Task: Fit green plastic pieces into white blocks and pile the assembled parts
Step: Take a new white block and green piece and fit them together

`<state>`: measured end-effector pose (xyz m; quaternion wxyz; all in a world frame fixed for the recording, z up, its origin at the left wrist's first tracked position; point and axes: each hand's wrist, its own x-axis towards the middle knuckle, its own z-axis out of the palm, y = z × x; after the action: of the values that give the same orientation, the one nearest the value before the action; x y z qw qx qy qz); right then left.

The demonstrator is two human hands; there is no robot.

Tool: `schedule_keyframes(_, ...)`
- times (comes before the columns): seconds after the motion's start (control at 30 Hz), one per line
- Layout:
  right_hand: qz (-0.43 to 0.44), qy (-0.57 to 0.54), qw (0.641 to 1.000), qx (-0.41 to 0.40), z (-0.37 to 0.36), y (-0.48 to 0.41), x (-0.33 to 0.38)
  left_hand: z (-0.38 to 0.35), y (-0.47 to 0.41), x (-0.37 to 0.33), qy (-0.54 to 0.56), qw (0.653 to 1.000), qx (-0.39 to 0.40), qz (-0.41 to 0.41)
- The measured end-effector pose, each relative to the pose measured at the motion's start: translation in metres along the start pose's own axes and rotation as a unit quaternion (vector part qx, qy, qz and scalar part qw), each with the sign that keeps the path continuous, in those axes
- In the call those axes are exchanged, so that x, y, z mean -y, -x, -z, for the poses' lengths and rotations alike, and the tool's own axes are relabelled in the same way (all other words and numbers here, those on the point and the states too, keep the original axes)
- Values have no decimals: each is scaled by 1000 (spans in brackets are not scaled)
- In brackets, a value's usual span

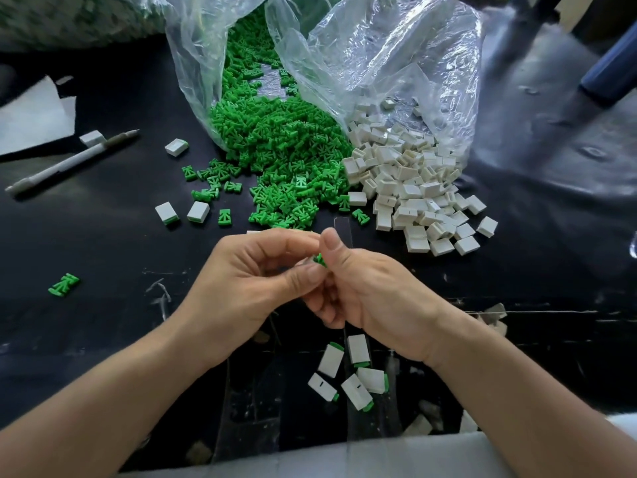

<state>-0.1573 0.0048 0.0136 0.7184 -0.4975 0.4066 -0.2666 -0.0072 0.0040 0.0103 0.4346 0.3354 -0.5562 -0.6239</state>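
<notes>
Pinching a small green forked plastic piece (320, 260) tight between the tips of both hands, just above the black tabletop (103, 236). Left hand (248, 281) with fingers curled and thumb pressed up against it, right hand (365, 288) nipping it from the other side, thumb on top. No telling about a white block tucked inside the left fingers, too hidden.

Best bet for this step: line the prongs up square with the slot before pushing, press straight in with the thumbs instead of twisting, and stop once flush. Then drop it onto the little pile of finished white-and-green parts (356, 391) near the right wrist. Plenty left to get through in the loose green heap (282, 143) and the white hollow plastic blocks (413, 194) spilling from the clear plastic bag (396, 56).
</notes>
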Motion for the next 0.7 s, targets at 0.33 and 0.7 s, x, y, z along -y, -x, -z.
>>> schedule_keyframes(0.33,6,19,1000,-13,-2,-1,-1,-2,0,0,-5,1000,-20,12)
schedule_keyframes(0.7,1,-18,1000,-2,1,-1,3,2,0,-6,14,998,-31,45)
